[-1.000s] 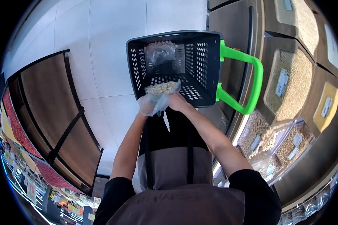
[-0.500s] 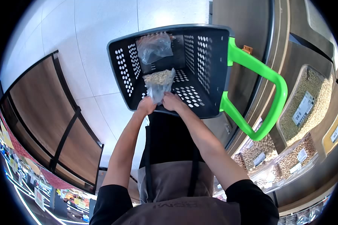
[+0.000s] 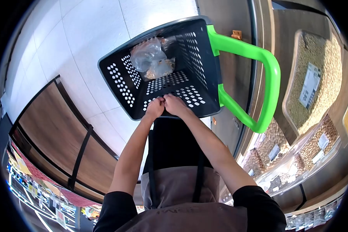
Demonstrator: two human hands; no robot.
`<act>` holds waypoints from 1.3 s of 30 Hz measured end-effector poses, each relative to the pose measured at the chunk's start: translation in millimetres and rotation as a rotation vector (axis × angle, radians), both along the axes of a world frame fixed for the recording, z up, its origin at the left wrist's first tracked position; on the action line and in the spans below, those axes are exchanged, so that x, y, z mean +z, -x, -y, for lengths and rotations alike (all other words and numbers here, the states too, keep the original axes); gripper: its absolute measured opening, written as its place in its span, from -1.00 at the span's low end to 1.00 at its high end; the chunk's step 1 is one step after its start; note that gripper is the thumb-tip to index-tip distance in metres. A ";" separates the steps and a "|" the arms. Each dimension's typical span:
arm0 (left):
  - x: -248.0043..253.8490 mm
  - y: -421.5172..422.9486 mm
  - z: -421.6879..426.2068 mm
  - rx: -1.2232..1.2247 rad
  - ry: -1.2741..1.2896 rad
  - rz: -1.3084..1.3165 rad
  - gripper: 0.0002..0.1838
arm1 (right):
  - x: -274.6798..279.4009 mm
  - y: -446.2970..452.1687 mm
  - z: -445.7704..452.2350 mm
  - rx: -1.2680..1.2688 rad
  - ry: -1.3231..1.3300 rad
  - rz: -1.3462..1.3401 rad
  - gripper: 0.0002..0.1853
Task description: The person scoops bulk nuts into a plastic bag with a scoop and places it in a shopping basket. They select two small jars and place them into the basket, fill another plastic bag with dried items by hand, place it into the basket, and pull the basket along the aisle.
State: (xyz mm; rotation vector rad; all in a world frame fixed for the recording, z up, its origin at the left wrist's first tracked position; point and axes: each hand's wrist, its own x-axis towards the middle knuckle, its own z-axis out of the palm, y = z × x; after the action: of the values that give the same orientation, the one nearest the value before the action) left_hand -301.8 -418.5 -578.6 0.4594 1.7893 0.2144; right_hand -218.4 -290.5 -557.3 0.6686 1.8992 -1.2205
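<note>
Fingers curled, the left hand (image 3: pixel 155 108) and right hand (image 3: pixel 175 105) nearly meet at the basket's (image 3: pixel 212 69) near edge; whether they grip anything, I cannot tell. One clear bag (image 3: pixel 146 54) touches a filled bag (image 3: pixel 161 69) toward the far edge; a loosely closed mouth could spill contents.

Finishes: moulded plastic, thin film, cloth, wood-look board.
Basket (image 3: pixel 211 77): dark plastic, mostly matt, walls pierced with holes; handle (image 3: pixel 272 77): smooth green plastic, slightly glossy. Bags (image 3: pixel 146 52) inside: thin translucent plastic film, crinkled, shiny highlights. Floor (image 3: pixel 85 42): smooth pale tile, soft sheen. Panel (image 3: pixel 54 120): brown, wood-look, low sheen. Apron (image 3: pixel 179 185): matt grey-brown cloth, creased; sleeves (image 3: pixel 259 207): matt black cloth. Label (image 3: pixel 310 86): white, smooth, paper-like. Grains (image 3: pixel 328 67): rough, granular.
</note>
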 end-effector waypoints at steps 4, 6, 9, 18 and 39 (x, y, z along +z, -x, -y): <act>88.0 11.3 -80.2 0.284 -0.257 0.050 -0.63 | 128.8 12.6 -63.8 -0.416 -0.412 -0.650 -0.64; 137.2 5.3 -136.0 0.378 -0.531 0.255 -0.64 | 218.8 11.3 -114.5 -0.467 -0.612 -0.879 -0.63; 217.0 -43.3 -222.5 0.847 -0.760 0.622 -0.79 | 334.7 6.3 -197.6 -0.349 -1.061 -0.908 -0.60; 238.8 -112.0 -194.9 0.341 -0.909 0.542 -0.71 | 303.9 -13.4 -187.9 -0.630 -0.831 -0.336 -0.67; 264.0 -66.7 177.7 -0.825 -0.621 0.284 -0.45 | 231.8 -127.9 246.1 -1.451 -0.934 -0.197 -0.57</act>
State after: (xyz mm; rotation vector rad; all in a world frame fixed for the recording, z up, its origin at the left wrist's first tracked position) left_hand -235.1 -596.2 -314.6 1.4810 1.1076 0.2302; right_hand -90.4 -536.5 -325.5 2.8169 2.0141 -1.0025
